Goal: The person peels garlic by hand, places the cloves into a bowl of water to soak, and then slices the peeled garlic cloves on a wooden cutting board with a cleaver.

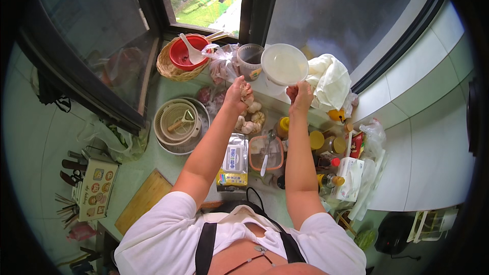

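Both my arms reach forward over the counter. My left hand [239, 94] is closed, its fingers curled beside several garlic bulbs [248, 125]; something pale shows by the fingertips, too small to name. My right hand [301, 95] is closed at the near rim of a round, translucent white plastic bowl [284, 64], which is tipped toward me over the window ledge. Left of the bowl stands a clear plastic tub [250, 61] with dark contents. A white cloth bag [330, 81] lies just right of my right hand.
A red bowl [178, 51] with a white spoon sits in a wicker basket [164, 61]. Nearer are a colander [162, 122] holding a peeler, an orange-rimmed container [266, 165], a wooden board [143, 198] and a knife holder [95, 188]. Sauce bottles [326, 162] crowd the right.
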